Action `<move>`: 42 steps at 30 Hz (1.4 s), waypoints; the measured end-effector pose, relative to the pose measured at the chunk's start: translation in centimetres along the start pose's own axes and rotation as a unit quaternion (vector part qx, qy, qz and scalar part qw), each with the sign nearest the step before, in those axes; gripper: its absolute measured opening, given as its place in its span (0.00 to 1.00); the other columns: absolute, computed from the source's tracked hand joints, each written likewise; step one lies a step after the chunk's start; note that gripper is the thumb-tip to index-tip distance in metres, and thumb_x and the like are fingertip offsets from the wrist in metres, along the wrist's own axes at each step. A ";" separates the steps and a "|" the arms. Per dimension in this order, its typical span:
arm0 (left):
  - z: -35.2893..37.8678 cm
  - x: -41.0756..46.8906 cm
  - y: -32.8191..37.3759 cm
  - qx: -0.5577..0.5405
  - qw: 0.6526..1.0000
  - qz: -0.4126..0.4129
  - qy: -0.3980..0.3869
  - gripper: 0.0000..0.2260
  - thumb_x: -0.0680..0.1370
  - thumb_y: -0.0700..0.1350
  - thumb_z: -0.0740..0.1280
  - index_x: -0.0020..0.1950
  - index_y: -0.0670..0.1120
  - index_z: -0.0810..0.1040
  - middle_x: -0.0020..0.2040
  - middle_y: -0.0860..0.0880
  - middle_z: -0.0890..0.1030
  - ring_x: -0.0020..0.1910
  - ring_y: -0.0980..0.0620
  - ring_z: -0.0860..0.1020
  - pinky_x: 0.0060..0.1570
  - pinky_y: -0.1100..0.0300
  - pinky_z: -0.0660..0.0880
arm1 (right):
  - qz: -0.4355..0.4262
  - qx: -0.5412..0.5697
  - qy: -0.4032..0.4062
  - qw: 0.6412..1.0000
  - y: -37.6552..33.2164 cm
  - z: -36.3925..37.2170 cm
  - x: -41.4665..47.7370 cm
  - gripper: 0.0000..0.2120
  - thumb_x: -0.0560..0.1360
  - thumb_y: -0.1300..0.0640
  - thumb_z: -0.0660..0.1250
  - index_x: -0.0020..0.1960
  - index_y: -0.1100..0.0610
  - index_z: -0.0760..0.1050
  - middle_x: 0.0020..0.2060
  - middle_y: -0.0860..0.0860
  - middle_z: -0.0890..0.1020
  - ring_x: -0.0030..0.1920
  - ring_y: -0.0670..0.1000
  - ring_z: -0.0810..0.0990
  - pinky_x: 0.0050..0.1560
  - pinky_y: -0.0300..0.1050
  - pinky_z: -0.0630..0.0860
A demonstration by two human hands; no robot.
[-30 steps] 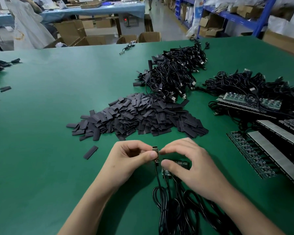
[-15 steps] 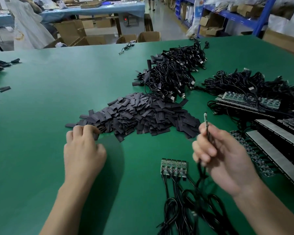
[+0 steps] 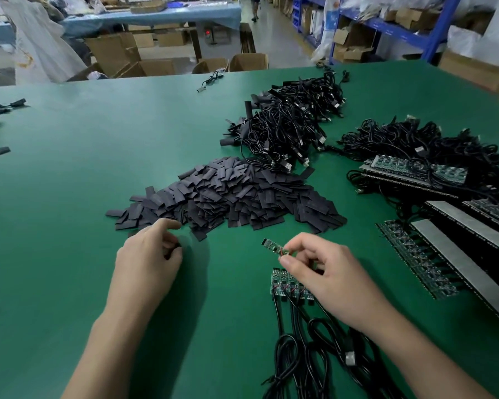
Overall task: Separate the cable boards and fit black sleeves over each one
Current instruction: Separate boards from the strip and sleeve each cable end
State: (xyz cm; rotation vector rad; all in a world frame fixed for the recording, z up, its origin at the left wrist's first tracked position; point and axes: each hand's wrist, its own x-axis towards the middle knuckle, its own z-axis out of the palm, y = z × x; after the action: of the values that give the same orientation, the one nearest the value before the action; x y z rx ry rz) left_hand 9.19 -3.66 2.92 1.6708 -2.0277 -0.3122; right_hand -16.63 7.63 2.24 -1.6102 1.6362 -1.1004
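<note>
Bare forearms, left hand, right hand.

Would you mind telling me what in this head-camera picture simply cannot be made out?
All in the head view:
- Left hand: its curled fingers hide all but a dark sliver, so whether it holds a sleeve is unclear.
- Strip of boards: the right hand, pinching a single board, covers its right end.
- Cables: cut off by the bottom edge.
- Board panels: run off the right edge.
</note>
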 end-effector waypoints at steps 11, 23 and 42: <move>2.0 -1.7 3.7 -0.351 0.927 0.058 -0.114 0.17 0.77 0.33 0.73 0.56 0.55 0.82 0.46 0.53 0.87 0.45 0.52 0.85 0.51 0.56 0.82 | 0.030 0.077 -0.001 0.997 0.4 0.3 0.1 0.01 0.77 0.52 0.73 0.47 0.47 0.83 0.30 0.42 0.78 0.32 0.39 0.77 0.41 0.31 0.75; 3.7 -3.1 5.6 -0.478 0.862 0.063 -0.157 0.11 0.77 0.34 0.73 0.54 0.48 0.84 0.46 0.45 0.86 0.44 0.50 0.84 0.51 0.60 0.79 | 0.039 0.068 -0.019 0.997 1.0 0.2 0.4 0.15 0.71 0.39 0.69 0.46 0.50 0.81 0.35 0.62 0.75 0.35 0.50 0.71 0.39 0.51 0.71; 4.0 -3.2 5.4 -0.214 0.932 0.292 0.028 0.09 0.77 0.53 0.75 0.55 0.52 0.87 0.50 0.61 0.84 0.49 0.61 0.83 0.49 0.57 0.81 | 0.052 0.116 -0.012 0.992 0.4 -0.3 0.4 0.22 0.77 0.32 0.61 0.49 0.48 0.82 0.29 0.51 0.73 0.32 0.57 0.71 0.39 0.56 0.73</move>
State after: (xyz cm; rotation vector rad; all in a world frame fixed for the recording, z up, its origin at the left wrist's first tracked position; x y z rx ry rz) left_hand 2.95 0.08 1.37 0.7638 -2.1102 -0.4451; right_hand -17.08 7.26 2.08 -1.3693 1.4970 -1.1658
